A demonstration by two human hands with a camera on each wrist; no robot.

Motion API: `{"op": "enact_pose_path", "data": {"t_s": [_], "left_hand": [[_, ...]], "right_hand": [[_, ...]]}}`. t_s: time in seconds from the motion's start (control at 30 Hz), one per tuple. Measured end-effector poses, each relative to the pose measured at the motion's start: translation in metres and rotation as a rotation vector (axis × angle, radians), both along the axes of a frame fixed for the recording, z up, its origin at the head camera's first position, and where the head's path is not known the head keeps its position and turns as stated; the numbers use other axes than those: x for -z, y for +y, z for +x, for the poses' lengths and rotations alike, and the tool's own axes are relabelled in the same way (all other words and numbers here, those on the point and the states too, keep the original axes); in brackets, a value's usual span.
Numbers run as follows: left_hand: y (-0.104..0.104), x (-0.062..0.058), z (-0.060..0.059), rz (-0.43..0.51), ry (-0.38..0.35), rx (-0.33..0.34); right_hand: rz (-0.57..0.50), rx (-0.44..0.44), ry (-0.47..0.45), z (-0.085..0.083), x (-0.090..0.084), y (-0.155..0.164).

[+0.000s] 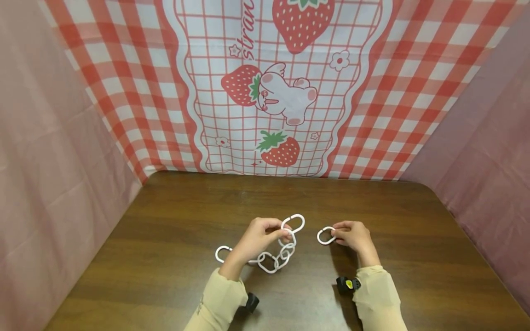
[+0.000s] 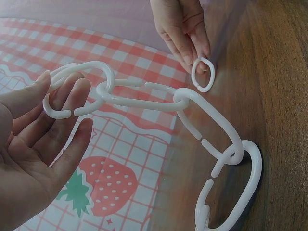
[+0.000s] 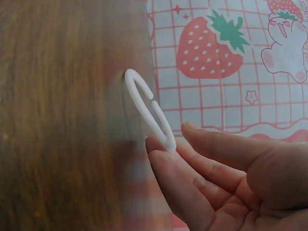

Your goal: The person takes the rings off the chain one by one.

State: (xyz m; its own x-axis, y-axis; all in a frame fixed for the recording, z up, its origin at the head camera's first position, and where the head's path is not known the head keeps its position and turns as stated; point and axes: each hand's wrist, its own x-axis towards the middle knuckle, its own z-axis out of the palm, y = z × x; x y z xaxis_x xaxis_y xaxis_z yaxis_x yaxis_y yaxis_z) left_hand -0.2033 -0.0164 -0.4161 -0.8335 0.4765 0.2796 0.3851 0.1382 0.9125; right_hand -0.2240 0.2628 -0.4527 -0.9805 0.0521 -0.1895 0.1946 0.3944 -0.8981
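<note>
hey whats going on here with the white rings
A person sits at a brown wooden table. Their left hand holds up one end of a chain of white plastic links, the end link hooked over its fingers, while the rest trails on the table. Their right hand pinches a single loose link, held apart from the chain.

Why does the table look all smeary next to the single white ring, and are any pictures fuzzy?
In the right wrist view the wooden table is soft and smeared beside the loose ring, with a pale hazy band under it. In the left wrist view the chain is sharp, but the left hand close up is slightly blurred. The head view is evenly lit, with soft shadows under both sleeves.
</note>
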Motion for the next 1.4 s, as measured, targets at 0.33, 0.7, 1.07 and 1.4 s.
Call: {"op": "enact_pose_path", "data": {"t_s": [0.33,0.7,1.07,1.4], "left_hand": [[-0.001,0.001,-0.001,-0.01,-0.017,0.006],[-0.001,0.0,0.0,-0.018,-0.033,0.007],[-0.001,0.0,0.0,-0.012,-0.046,-0.002],[-0.001,0.0,-0.001,-0.016,-0.039,0.007]], "right_hand": [[0.132,0.02,0.026,0.002,-0.002,0.0],[0.279,0.031,0.082,0.004,-0.003,0.0],[0.392,0.023,0.16,0.007,-0.011,-0.006],[0.239,-0.085,0.277,0.011,-0.039,-0.027]]}}
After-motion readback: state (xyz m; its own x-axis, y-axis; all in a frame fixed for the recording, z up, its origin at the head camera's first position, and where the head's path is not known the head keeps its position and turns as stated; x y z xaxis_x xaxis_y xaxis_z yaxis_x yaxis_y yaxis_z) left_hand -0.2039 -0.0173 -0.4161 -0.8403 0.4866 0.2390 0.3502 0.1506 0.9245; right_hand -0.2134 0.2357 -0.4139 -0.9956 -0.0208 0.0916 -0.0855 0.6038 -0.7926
